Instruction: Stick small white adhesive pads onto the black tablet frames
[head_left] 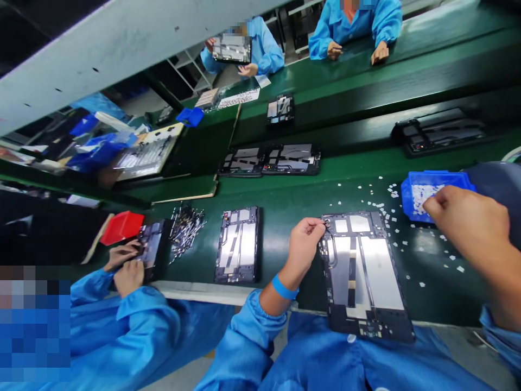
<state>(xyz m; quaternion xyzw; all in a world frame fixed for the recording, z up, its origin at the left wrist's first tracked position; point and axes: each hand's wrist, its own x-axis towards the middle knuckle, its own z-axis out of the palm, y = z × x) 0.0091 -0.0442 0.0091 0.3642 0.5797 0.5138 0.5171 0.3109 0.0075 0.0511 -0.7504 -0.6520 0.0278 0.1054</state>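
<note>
An opened tablet (382,271) lies in front of me, its silver inside and thin cables exposed. At its upper left corner my left hand (304,240) has thumb and fingertip pinched together, touching the tablet beside a black cable; whatever is between them is too small to make out. My right hand (468,220) is closed over the near right part of a blue tray (407,198). That tray holds many small white pieces (421,196). The right fingertips are curled and partly hidden, so what they pinch does not show. More white bits (401,244) are scattered between tablet and tray.
Another opened tablet (238,244) lies to my left, and two more (291,158) stand farther back. A co-worker's hands (128,271) work at the left, near a red tray (121,228) and a heap of small parts (185,231). People in blue sit opposite.
</note>
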